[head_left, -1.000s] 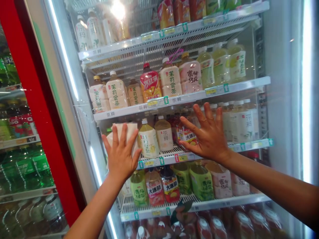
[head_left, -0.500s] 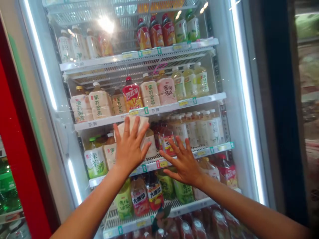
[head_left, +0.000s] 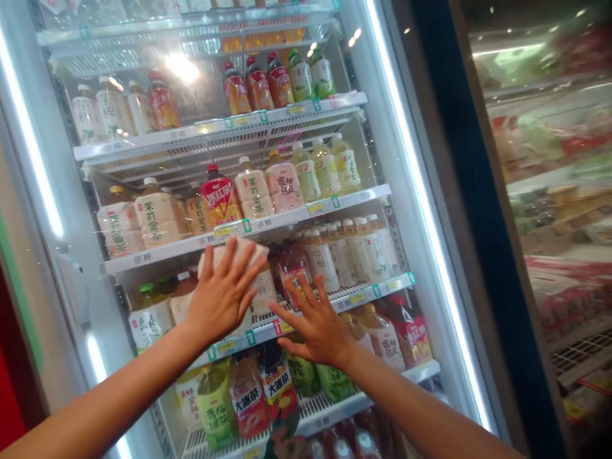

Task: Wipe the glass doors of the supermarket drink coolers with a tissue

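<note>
White cloth (head_left: 218, 254) under splayed left hand (head_left: 218, 303) | right hand (head_left: 321, 325) splayed | fridge (head_left: 392, 159) holds drink bottles (head_left: 220, 203)

A shop, at its chilled-drinks section. A tall glass-fronted cooler (head_left: 382, 115) fills the view from the centre to nine o'clock, a bright light strip (head_left: 404, 127) edging it at two o'clock. Bottled drinks (head_left: 255, 191) stand in rows on its shelves (head_left: 165, 251), labels facing out, many in Chinese characters. Yellow price tags (head_left: 315, 208) dot the shelf edges. Around three o'clock, a second display (head_left: 583, 352) holds packaged goods (head_left: 564, 296), too blurred to identify.
</note>
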`<move>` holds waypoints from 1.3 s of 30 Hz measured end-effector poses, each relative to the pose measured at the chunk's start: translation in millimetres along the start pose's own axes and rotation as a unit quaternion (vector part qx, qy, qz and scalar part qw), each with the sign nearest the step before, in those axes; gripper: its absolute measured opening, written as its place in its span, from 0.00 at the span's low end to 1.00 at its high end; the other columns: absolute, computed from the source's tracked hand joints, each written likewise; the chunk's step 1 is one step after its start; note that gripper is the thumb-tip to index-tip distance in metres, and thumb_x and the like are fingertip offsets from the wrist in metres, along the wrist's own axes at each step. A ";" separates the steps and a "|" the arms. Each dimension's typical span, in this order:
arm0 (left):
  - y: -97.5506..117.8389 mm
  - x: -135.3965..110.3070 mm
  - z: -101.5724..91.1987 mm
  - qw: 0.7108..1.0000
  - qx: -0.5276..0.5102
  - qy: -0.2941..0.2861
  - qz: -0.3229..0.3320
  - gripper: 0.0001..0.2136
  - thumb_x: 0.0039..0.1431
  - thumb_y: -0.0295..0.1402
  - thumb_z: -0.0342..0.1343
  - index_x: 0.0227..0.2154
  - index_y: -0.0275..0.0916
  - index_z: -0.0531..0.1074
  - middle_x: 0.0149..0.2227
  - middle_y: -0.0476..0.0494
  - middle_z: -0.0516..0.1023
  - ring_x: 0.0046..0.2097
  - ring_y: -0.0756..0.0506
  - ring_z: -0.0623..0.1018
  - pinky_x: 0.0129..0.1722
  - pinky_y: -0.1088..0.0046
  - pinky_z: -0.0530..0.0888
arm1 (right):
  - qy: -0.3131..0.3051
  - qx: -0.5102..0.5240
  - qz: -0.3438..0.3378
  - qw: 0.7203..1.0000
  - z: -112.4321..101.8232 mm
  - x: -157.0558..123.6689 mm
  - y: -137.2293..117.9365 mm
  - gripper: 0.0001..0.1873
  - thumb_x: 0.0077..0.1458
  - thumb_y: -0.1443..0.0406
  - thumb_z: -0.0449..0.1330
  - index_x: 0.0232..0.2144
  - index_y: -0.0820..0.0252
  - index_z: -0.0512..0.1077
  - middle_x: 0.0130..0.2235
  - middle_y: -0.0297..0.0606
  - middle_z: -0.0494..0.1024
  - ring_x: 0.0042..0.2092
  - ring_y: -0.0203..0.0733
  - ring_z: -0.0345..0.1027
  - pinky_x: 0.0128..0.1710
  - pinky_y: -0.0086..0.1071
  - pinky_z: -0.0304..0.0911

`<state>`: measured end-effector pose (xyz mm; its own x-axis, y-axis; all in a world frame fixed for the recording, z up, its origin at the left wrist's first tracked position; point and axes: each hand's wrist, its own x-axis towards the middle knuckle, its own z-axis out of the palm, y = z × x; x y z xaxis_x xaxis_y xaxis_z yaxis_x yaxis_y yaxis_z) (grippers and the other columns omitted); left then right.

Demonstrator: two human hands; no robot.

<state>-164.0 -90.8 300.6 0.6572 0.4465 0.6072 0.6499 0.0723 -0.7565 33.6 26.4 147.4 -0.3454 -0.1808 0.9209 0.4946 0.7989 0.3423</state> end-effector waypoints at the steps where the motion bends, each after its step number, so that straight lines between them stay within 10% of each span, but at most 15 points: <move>1: 5.3 -4.2 0.8 0.999 -0.003 -0.013 0.045 0.34 0.67 0.44 0.50 0.73 0.50 0.46 0.75 0.48 0.49 0.76 0.37 0.40 0.74 0.44 0.33 | 0.000 0.001 0.001 1.000 0.1 0.1 0.1 0.43 0.59 0.49 0.63 0.71 0.49 0.56 0.76 0.49 0.39 0.75 0.68 0.30 0.69 0.72 0.41; 9: 2.3 69.6 7.5 0.999 -0.014 0.001 0.034 0.29 0.70 0.42 0.47 0.71 0.53 0.51 0.75 0.49 0.48 0.76 0.37 0.38 0.73 0.42 0.32 | -0.003 0.000 -0.001 1.000 -0.9 0.9 0.6 0.41 0.58 0.50 0.63 0.70 0.50 0.59 0.76 0.49 0.41 0.75 0.69 0.29 0.68 0.73 0.40; 19: 19.7 -43.6 0.0 0.998 -0.006 0.015 -0.066 0.33 0.68 0.40 0.51 0.72 0.52 0.47 0.75 0.46 0.48 0.76 0.36 0.39 0.73 0.42 0.32 | -0.012 -0.004 0.007 1.000 0.7 -1.7 -0.7 0.43 0.59 0.49 0.62 0.72 0.48 0.54 0.76 0.48 0.38 0.75 0.67 0.28 0.69 0.72 0.39; 25: 92.1 -101.2 13.6 0.991 -0.044 -0.001 -0.124 0.33 0.67 0.39 0.54 0.72 0.50 0.49 0.75 0.47 0.46 0.76 0.36 0.40 0.73 0.42 0.33 | -0.017 -0.009 0.008 1.000 0.2 -2.2 -1.1 0.43 0.59 0.49 0.63 0.71 0.48 0.55 0.76 0.44 0.34 0.75 0.68 0.30 0.70 0.70 0.35; 32: 88.2 -75.0 18.2 0.975 -0.037 0.043 -0.215 0.34 0.67 0.36 0.52 0.72 0.50 0.47 0.76 0.48 0.38 0.76 0.38 0.32 0.72 0.44 0.28 | -0.013 -0.023 0.006 1.000 2.1 -3.9 0.9 0.43 0.59 0.46 0.62 0.72 0.45 0.54 0.76 0.43 0.32 0.75 0.68 0.30 0.69 0.72 0.36; 39: 135.7 -137.9 22.4 0.988 -0.066 -0.004 -0.142 0.32 0.68 0.37 0.52 0.72 0.51 0.50 0.75 0.51 0.44 0.76 0.40 0.41 0.75 0.50 0.34 | -0.059 -0.029 0.032 0.997 1.6 -6.5 1.4 0.40 0.59 0.44 0.62 0.70 0.42 0.58 0.77 0.38 0.39 0.75 0.67 0.33 0.70 0.71 0.32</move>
<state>-175.0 -122.6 108.7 0.4388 0.4320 0.7879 0.8519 0.0790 -0.5177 35.2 29.7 141.6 -0.4012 -0.0579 0.9141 0.5634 0.7713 0.2961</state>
